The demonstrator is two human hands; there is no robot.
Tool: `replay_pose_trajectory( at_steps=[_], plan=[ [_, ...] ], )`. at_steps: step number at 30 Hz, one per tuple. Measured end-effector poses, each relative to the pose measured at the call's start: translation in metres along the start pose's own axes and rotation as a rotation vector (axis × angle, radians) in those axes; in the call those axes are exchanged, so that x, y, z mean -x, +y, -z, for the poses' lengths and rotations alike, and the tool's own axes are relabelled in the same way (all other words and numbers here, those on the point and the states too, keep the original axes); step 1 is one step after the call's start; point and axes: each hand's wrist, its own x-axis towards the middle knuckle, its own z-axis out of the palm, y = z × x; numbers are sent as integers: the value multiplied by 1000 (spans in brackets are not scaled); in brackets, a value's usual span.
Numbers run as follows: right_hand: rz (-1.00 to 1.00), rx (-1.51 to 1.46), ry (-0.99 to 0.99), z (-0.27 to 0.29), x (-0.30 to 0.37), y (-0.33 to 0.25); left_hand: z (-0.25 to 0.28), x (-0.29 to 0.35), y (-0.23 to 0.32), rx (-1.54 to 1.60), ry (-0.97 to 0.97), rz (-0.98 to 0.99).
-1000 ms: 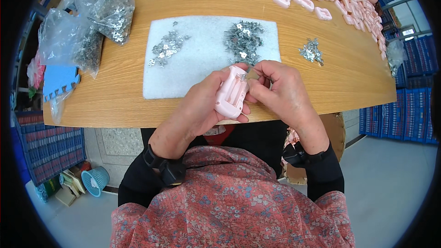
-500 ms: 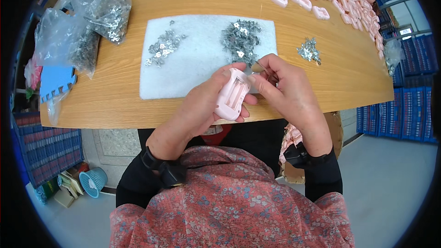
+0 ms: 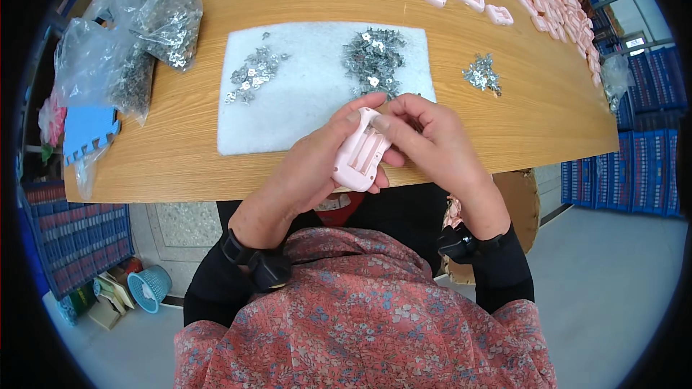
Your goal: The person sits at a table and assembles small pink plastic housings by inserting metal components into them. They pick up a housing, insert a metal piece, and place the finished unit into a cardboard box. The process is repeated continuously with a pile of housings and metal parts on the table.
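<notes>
My left hand (image 3: 306, 155) is closed round a pale pink plastic casing (image 3: 354, 175), tilted, its open battery compartment facing up. My right hand (image 3: 441, 142) has its thumb at the compartment's upper end, with the index finger curled near the casing's top edge. Whatever may be between those fingertips is hidden. Beyond the hands lies a white foam-like pad (image 3: 310, 119) carrying a dense heap of small metal contact plates (image 3: 373, 57) and, to its left, a looser scatter of metal plates (image 3: 254, 78).
Another small pile of metal pieces (image 3: 481, 74) lies on the wooden table (image 3: 533, 115) at the right. Many pink casings (image 3: 530, 0) spread along the far right. Clear bags of metal parts (image 3: 169, 18) and a blue foam mat (image 3: 88, 130) are at the left.
My right hand has moved slightly left and in over the casing, its thumb now at the compartment's upper end. The left hand still holds the casing in nearly the same place.
</notes>
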Motion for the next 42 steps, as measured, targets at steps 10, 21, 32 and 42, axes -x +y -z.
replay_pose_trajectory(
  at_steps=[10, 21, 32, 42],
  plan=[
    [-22, -320, -125, 8, -1, 14, -10, 4, 7, -372, 162, -90],
    [-65, -204, -101, 18, 9, 2, -15, 4, 18, -1168, 146, -346],
    [268, -377, 209, -28, 15, 21, -3, 3, 18, 256, 4, 42],
    [519, -30, 235, -29, 16, 16, 2, 4, 11, 323, 44, 57]
  ],
)
